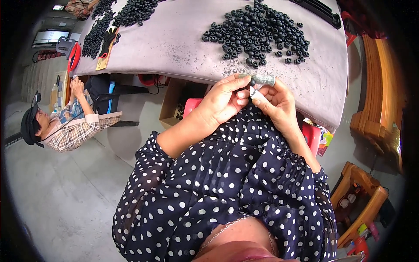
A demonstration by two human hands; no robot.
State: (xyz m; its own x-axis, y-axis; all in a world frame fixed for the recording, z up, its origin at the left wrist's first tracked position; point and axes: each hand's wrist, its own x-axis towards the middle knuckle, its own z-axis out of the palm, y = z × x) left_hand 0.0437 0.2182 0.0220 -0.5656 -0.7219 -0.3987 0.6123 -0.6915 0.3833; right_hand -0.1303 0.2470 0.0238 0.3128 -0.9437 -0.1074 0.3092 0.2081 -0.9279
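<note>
At the near edge of the cloth-covered table (pixel 174 48), both my hands meet in front of my chest. My left hand (pixel 218 100) is closed in a pinch on a small black round piece (pixel 252 82). My right hand (pixel 280 102) is closed around a short greenish cylinder (pixel 264 79), perhaps a tape-wrapped handle. Something white (pixel 256 94) lies by the right thumb; I cannot tell whether it is a wrapping or part of a tool. Just beyond my hands is a heap of small black ring-like pieces (pixel 257 35), with dark crumbs scattered around it.
More black pieces (pixel 135 13) lie at the far left, near a black glove (pixel 108 41). Beneath the table stands an open cardboard box (pixel 172 107). Another person (pixel 74 126) sits at left. Wooden furniture (pixel 377 100) stands at right, and a long black object (pixel 318 11) lies far right.
</note>
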